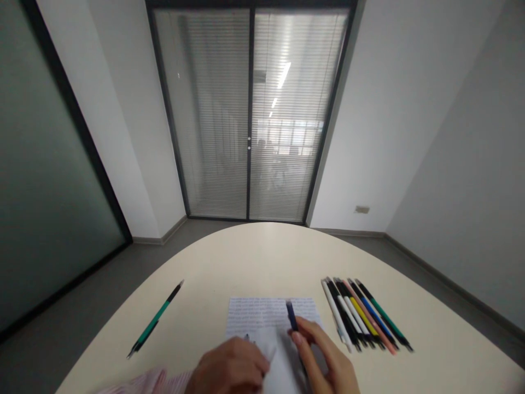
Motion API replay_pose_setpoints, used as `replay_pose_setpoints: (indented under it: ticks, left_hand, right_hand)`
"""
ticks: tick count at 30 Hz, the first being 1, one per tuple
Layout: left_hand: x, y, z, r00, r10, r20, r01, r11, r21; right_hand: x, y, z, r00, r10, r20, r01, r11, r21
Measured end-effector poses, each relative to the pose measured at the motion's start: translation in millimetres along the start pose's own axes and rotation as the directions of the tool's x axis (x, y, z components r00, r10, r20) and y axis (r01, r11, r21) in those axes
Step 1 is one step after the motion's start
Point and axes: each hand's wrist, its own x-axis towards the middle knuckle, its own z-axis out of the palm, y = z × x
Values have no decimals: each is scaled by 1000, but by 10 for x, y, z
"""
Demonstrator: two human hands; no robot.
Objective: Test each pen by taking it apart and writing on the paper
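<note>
My right hand point(322, 355) is closed round a dark blue pen point(291, 314), whose upper end points away from me over the paper. Its lower part runs down behind my fingers. To its left, my left hand point(229, 364) is curled, its fingertips pinched together. A thin pale sliver shows by those fingertips, too blurred to name. Beneath both hands lies a white sheet of paper point(262, 312) with rows of handwriting across its top. A small dark shape point(247, 337) peeks out just above my left knuckles.
Several pens point(361, 312) in white, black, yellow, pink, blue and green lie side by side to the right. A single green and black pen point(156, 320) rests at the left. The round cream table point(262, 257) ends in a curved far edge, before glass doors point(250, 180).
</note>
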Motion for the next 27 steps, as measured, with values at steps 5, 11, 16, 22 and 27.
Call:
replay_pose_setpoints:
  ticks: [5,11,16,22,27]
  left_hand:
    - [124,-57,-110,772,-446,-452,369,894,-253]
    - [115,-97,-125,691,-561,-456,430,826,-364]
    - [97,-101,-119,711,-545,-445,406,834,-373]
    - [85,-45,-85,768,-530,-359,419,841,-344]
    - [69,-52,-89,754,-505,-420,392,859,-329]
  right_hand:
    - [35,-9,-7,997,-43,60,42,999,15]
    - [2,27,1,988,-35,149,36,999,-5]
    - [-2,36,-2,982,-50,182,53,999,-9]
    - [5,27,-1,981,-74,177,77,997,-5]
    - [-19,34,-6,981,-76,176,80,997,-13]
